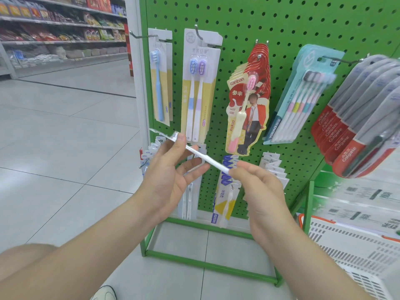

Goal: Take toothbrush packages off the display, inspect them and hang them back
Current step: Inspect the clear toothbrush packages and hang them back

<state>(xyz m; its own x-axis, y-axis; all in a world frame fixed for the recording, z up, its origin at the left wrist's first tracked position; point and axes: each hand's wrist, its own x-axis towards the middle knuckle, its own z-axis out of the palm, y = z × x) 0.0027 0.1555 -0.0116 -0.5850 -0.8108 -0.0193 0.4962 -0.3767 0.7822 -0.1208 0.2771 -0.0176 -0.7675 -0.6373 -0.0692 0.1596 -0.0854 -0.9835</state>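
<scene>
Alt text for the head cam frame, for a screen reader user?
Both hands hold a thin toothbrush package edge-on in front of a green pegboard display: the left hand pinches its upper part, the right hand its lower end. More toothbrush packs hang on the board behind.

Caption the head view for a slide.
Left hand and right hand pinch a thin white toothbrush package, seen edge-on, before a green metal pegboard display hung with packaged toothbrushes.
</scene>
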